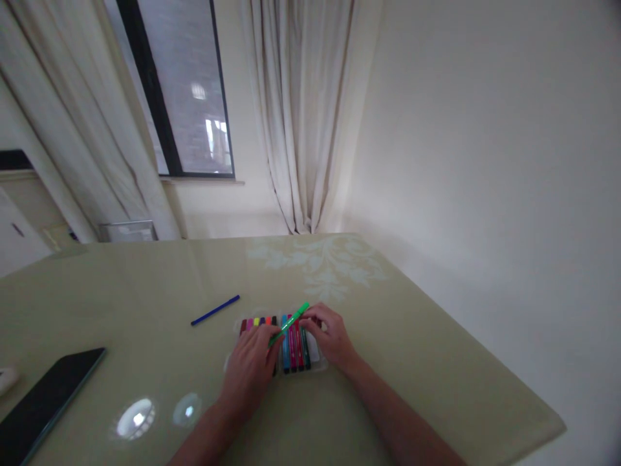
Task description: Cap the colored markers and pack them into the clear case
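Observation:
A bright green marker is held at a slant above an open clear plastic case. My left hand grips its lower end between thumb and fingers, lying over the left half of the case. At the capped upper end, the bent fingers of my right hand close in a pinch against the marker. Below, the case holds a row of coloured markers, blue, pink, red and dark green among them. More marker ends show beyond my left hand, which hides the rest of that row.
A blue marker lies alone on the glossy table, left of and beyond the case. A dark tablet or phone rests at the left, beside a white object cut by the frame. The wall borders the table's right edge.

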The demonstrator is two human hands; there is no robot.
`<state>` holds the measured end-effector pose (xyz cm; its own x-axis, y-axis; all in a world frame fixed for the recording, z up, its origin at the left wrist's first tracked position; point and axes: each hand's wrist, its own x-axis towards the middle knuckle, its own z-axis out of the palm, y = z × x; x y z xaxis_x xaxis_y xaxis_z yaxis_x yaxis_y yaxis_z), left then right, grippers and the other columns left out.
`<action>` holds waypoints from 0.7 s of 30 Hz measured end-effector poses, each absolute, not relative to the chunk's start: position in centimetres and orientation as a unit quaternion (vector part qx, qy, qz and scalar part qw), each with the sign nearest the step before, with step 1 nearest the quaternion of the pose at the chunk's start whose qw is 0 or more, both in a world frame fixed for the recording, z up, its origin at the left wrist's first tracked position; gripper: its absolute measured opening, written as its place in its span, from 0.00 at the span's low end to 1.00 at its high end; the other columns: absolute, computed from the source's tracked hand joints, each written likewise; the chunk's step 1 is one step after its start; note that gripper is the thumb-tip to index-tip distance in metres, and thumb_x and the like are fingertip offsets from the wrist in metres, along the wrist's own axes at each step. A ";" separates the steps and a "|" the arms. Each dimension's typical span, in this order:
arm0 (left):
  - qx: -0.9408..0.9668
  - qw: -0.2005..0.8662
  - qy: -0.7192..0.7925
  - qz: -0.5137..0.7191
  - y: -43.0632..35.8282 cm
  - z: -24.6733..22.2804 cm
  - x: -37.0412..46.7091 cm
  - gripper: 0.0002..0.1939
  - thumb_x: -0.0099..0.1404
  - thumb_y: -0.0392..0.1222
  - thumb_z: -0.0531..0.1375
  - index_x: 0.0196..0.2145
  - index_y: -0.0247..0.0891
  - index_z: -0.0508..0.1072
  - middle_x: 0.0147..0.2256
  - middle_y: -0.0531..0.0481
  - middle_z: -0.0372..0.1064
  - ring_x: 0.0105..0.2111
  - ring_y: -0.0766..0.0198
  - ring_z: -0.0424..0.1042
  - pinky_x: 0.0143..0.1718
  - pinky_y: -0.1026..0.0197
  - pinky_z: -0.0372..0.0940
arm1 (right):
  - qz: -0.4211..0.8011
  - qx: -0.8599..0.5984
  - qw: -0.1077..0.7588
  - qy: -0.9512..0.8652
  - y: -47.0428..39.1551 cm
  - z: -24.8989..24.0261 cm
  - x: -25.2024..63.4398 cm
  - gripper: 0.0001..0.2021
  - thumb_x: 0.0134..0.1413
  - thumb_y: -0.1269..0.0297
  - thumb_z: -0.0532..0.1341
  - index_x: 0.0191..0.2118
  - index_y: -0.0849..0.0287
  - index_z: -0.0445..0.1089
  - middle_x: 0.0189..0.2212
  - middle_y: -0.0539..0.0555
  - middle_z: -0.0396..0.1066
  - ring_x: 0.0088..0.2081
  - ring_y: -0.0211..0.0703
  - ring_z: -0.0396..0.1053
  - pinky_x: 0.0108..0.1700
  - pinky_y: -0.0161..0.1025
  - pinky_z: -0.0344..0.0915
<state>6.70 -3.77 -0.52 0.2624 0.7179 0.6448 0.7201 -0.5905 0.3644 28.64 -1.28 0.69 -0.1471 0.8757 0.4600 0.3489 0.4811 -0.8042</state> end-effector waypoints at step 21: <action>-0.911 -0.026 -0.368 -0.184 -4.6 -0.8 8.3 0.28 0.72 0.50 0.59 0.67 0.45 0.62 0.66 0.45 0.63 0.63 0.51 0.64 0.64 0.45 0.60 | 0.436 -0.512 0.477 -0.566 1.9 0.1 32.0 0.21 0.47 0.51 0.67 0.44 0.60 0.73 0.20 0.48 0.72 0.22 0.40 0.70 0.26 0.35 0.61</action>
<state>8.32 -4.64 -0.79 0.6614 0.6803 0.3157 0.6611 -0.7277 0.1830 31.99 1.88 0.10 -0.0206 0.9954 0.0936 0.1640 0.0957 -0.9818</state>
